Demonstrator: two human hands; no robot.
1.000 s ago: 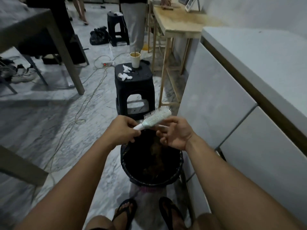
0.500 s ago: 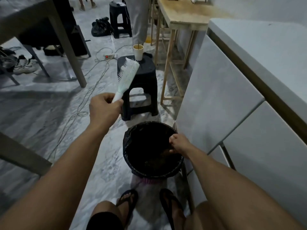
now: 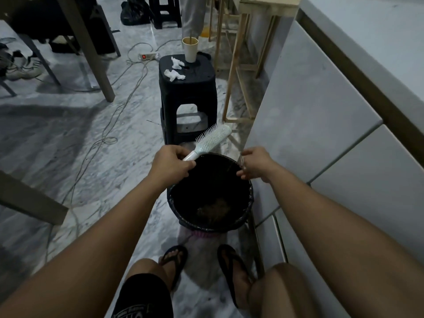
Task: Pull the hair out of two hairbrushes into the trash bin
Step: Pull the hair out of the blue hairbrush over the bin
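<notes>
A white hairbrush (image 3: 212, 140) is gripped by its handle in my left hand (image 3: 171, 165). It is held over the far rim of the trash bin (image 3: 172, 208), bristles facing up and left, head pointing away to the right. The bin has a black liner and stands on the floor in front of my feet. A brownish clump of hair (image 3: 214, 208) lies at its bottom. My right hand (image 3: 253, 165) hovers over the bin's right rim, fingertips pinched on a few thin hair strands. No second brush is in view.
A black plastic stool (image 3: 188, 92) stands just behind the bin, with a paper cup (image 3: 190, 49) and crumpled tissues (image 3: 174, 74) on it. White cabinet fronts (image 3: 321, 134) run along the right. Cables (image 3: 103, 138) and table legs lie on the left.
My left hand brought the brush down from up left to over the bin's far rim. My right hand rose out of the bin to its right rim. The camera tilted down.
</notes>
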